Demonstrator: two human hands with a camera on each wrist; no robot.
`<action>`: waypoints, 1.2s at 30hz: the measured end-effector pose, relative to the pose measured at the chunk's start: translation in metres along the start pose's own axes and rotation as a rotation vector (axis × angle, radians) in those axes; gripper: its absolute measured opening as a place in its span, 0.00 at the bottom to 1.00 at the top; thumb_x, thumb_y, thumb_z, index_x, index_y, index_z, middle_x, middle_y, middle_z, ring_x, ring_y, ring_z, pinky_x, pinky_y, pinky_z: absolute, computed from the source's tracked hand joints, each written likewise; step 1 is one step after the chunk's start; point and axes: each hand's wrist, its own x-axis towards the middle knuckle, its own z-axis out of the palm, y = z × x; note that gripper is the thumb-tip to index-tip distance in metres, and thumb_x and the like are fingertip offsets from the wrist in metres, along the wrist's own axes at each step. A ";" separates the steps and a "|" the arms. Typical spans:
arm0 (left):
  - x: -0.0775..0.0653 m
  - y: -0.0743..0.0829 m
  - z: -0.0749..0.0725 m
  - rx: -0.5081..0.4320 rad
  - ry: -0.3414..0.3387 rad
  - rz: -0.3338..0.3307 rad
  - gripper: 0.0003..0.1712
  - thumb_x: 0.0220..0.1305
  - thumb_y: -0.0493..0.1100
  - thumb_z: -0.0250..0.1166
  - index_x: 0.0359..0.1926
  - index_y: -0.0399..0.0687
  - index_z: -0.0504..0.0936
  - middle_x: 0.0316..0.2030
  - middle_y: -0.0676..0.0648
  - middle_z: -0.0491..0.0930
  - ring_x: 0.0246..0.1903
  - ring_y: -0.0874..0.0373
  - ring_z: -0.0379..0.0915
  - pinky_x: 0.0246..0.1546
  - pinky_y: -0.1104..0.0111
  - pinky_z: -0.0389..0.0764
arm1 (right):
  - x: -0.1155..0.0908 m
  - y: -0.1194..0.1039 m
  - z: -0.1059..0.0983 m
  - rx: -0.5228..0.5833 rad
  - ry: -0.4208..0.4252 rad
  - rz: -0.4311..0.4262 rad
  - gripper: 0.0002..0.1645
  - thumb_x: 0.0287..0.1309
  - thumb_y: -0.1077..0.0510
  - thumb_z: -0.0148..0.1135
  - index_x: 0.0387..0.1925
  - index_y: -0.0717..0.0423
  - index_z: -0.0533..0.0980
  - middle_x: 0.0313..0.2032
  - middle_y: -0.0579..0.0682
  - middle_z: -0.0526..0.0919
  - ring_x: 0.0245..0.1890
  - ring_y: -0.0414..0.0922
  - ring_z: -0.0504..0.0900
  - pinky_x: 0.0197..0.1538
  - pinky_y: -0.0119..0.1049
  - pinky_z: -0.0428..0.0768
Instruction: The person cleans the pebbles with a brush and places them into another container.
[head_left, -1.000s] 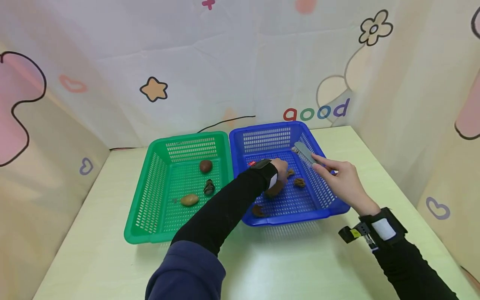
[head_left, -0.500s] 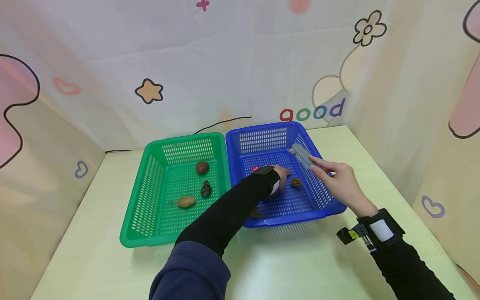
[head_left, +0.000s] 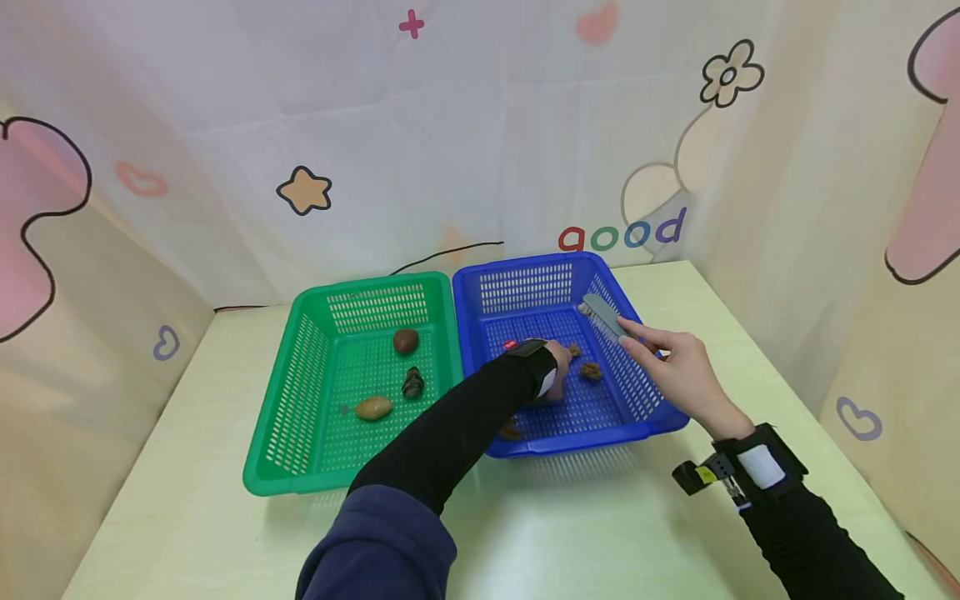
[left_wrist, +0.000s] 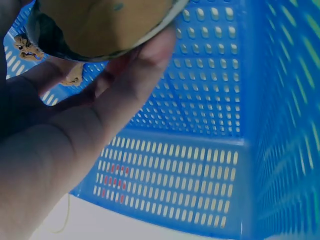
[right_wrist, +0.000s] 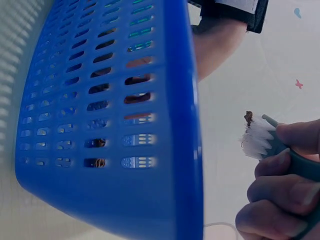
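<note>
In the head view my left hand point(head_left: 557, 368) is low inside the blue basket point(head_left: 577, 443). It grips a rounded stone point(left_wrist: 100, 27), which the left wrist view shows with a brown muddy face, a dark glossy side and a pale edge. From above, the hand and wrist hide most of this stone. Over the basket's right side, my right hand point(head_left: 678, 371) holds a brush point(head_left: 602, 315) by its grey-green handle, thumb and fingers wrapped around it. Its white bristles point(right_wrist: 256, 140) carry a brown bit of dirt point(right_wrist: 248, 118) at the tip.
Brown crumbly clumps point(head_left: 590, 371) lie on the blue basket's floor, and a small red item point(head_left: 510, 344) shows beside the left wrist. A green basket point(head_left: 258, 467) stands against it on the left, containing a reddish-brown stone point(head_left: 406, 341), a dark stone point(head_left: 412, 383) and a tan stone point(head_left: 373, 407).
My left hand has turned over the stone, so less of its brown face shows from above. The brush and right hand stay nearly in place; the head view has shifted slightly.
</note>
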 end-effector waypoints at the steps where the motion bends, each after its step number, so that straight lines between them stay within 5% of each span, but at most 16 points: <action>1: 0.011 -0.003 0.005 -0.011 0.006 0.007 0.16 0.60 0.46 0.63 0.50 0.51 0.77 0.44 0.53 0.78 0.36 0.61 0.70 0.34 0.72 0.72 | 0.000 0.000 0.001 -0.001 0.000 0.004 0.21 0.67 0.56 0.58 0.58 0.60 0.76 0.25 0.55 0.80 0.23 0.38 0.69 0.18 0.27 0.62; 6: 0.035 -0.009 0.013 -0.054 0.004 0.020 0.28 0.57 0.47 0.67 0.59 0.53 0.73 0.49 0.53 0.78 0.42 0.62 0.72 0.37 0.73 0.74 | -0.001 0.000 0.006 0.007 -0.012 0.017 0.21 0.67 0.55 0.58 0.58 0.59 0.76 0.22 0.54 0.77 0.22 0.38 0.68 0.18 0.27 0.62; 8: 0.029 -0.009 0.011 -0.106 -0.001 0.017 0.21 0.56 0.45 0.67 0.52 0.51 0.75 0.43 0.53 0.77 0.39 0.62 0.71 0.34 0.73 0.71 | -0.002 -0.001 0.008 0.011 -0.020 0.023 0.21 0.67 0.55 0.58 0.58 0.59 0.76 0.20 0.53 0.73 0.21 0.38 0.67 0.17 0.27 0.61; 10: 0.027 -0.013 0.012 -0.178 0.012 0.042 0.13 0.54 0.43 0.70 0.33 0.49 0.72 0.29 0.54 0.69 0.28 0.62 0.62 0.27 0.72 0.64 | -0.003 -0.002 0.009 0.013 -0.026 0.028 0.21 0.67 0.55 0.58 0.58 0.59 0.76 0.21 0.52 0.73 0.22 0.39 0.68 0.17 0.28 0.62; 12: 0.020 -0.017 0.011 -0.261 0.049 0.060 0.22 0.51 0.43 0.74 0.23 0.50 0.64 0.22 0.54 0.59 0.23 0.62 0.54 0.23 0.71 0.58 | -0.003 -0.003 0.010 0.010 -0.027 0.033 0.21 0.67 0.55 0.58 0.58 0.59 0.76 0.22 0.52 0.75 0.22 0.38 0.68 0.17 0.27 0.62; 16: 0.005 -0.027 0.002 -0.409 0.140 0.087 0.23 0.51 0.50 0.76 0.17 0.48 0.70 0.16 0.57 0.57 0.18 0.64 0.51 0.19 0.74 0.56 | -0.002 -0.006 0.011 0.003 -0.035 0.030 0.22 0.67 0.55 0.58 0.59 0.60 0.75 0.25 0.54 0.79 0.23 0.39 0.69 0.18 0.27 0.63; 21: -0.009 -0.041 -0.014 -0.538 0.200 0.102 0.18 0.56 0.55 0.71 0.23 0.47 0.79 0.17 0.55 0.66 0.18 0.63 0.58 0.18 0.75 0.61 | 0.002 -0.009 0.011 0.001 -0.033 0.005 0.22 0.67 0.56 0.57 0.59 0.60 0.75 0.25 0.56 0.80 0.22 0.39 0.69 0.18 0.26 0.65; 24: -0.018 -0.049 -0.020 -0.663 0.238 0.093 0.17 0.59 0.54 0.69 0.38 0.45 0.83 0.32 0.51 0.77 0.26 0.61 0.71 0.21 0.72 0.78 | 0.004 -0.011 0.011 0.004 -0.029 -0.008 0.22 0.67 0.56 0.57 0.59 0.60 0.75 0.28 0.58 0.84 0.22 0.39 0.70 0.19 0.26 0.67; 29: -0.026 -0.061 -0.025 -0.891 0.279 0.094 0.22 0.65 0.53 0.64 0.53 0.45 0.80 0.55 0.42 0.75 0.48 0.50 0.77 0.31 0.63 0.86 | 0.006 -0.014 0.011 0.011 -0.023 -0.011 0.22 0.67 0.56 0.58 0.59 0.61 0.75 0.27 0.58 0.82 0.19 0.38 0.68 0.18 0.27 0.64; 36: -0.038 -0.070 -0.030 -1.270 0.297 0.089 0.21 0.72 0.49 0.55 0.56 0.37 0.77 0.52 0.39 0.74 0.47 0.47 0.75 0.42 0.56 0.85 | 0.006 -0.018 0.013 0.024 0.011 -0.024 0.21 0.67 0.57 0.57 0.59 0.60 0.75 0.20 0.52 0.73 0.17 0.38 0.64 0.16 0.28 0.61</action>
